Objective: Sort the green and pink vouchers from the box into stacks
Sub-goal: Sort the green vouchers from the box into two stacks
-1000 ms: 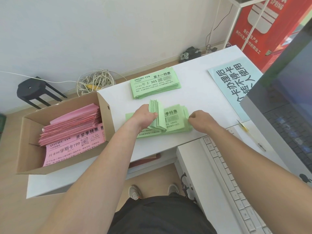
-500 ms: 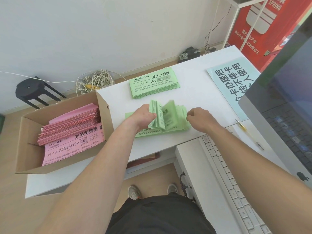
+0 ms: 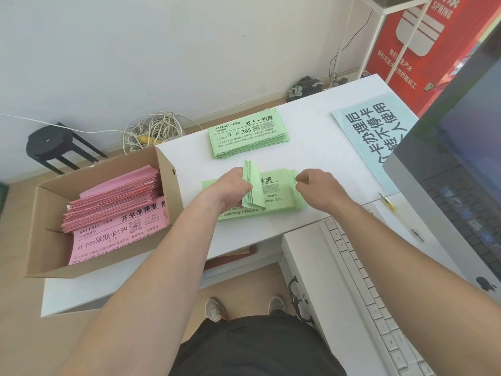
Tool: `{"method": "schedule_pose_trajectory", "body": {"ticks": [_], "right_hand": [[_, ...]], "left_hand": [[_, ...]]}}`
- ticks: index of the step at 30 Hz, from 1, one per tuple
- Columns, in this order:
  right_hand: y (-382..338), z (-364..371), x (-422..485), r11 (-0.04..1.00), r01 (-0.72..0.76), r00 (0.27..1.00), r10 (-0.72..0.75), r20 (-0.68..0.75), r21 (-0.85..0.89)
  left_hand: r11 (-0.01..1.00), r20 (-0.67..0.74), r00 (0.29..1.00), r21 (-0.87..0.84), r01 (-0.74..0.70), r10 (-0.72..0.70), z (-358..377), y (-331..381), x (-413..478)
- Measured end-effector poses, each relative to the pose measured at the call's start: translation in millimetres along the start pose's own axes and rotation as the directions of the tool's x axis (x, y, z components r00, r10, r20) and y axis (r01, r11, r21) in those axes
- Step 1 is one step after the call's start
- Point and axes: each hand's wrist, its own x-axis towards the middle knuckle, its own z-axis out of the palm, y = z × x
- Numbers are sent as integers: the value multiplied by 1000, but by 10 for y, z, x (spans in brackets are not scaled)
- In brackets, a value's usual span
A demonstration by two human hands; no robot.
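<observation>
- Head view, left hand [image 3: 233,185]: fingers and thumb are curled round a bundle of green paper vouchers [image 3: 250,185], which it grips on edge. The bundle's lower edge rests on the pile beneath.
- Right hand [image 3: 317,185]: fingers are curled in at the right end of the same pile. Whether thumb and forefinger pinch a sheet cannot be told.
- Near stack of green vouchers [image 3: 282,194]: lies flat on the white table [image 3: 311,147] under both hands, print upward, edges fanned and uneven.
- Far stack of green vouchers [image 3: 248,132]: lies flat further back on the table, apart from the near one, and is only roughly squared.
- Brown cardboard box [image 3: 48,240]: sits at the table's left end, just beside the near pile. It holds pink paper vouchers [image 3: 116,196], a thick slanted pile over flat sheets. No pink stack shows on the table.
- Step in hand, as judged: leafing the green bundle down onto the near stack. Pink looks not yet begun.
- Handling note: grip the bundle low and firm so that it does not splay. Lift one sheet by its free corner and lay it print-up, the same way round as the others. Square the fanned edges before reaching for the box, as loose thin paper slides easily.
- Sundries: white keyboard [image 3: 366,280], silver-edged monitor [image 3: 461,185], pale blue printed sign [image 3: 376,137], yellow pen [image 3: 390,206], black round stool [image 3: 51,139], coil of white cable [image 3: 151,128].
</observation>
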Motion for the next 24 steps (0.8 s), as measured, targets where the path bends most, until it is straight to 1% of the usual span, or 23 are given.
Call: {"method": "schedule_pose_trajectory", "body": {"ticks": [7, 15, 18, 22, 24], "right_hand": [[-23, -17, -59, 1000, 14, 1000, -14, -6, 14], [-4, -36, -67, 999, 22, 1000, -22, 5, 29], [3, -28, -74, 999, 21, 1000, -21, 11, 34], [-7, -12, -84, 999, 25, 999, -26, 21, 43], [-8, -7, -93, 999, 32, 999, -33, 26, 44]], "left_hand": [[1000, 27, 1000, -7, 14, -14, -8, -8, 66], [999, 20, 999, -28, 30, -30, 65, 52, 17], [1000, -4, 1000, 18, 24, -24, 32, 25, 47], [999, 9, 1000, 35, 28, -28, 61, 61, 10], [998, -8, 999, 59, 37, -37, 62, 63, 19]]}}
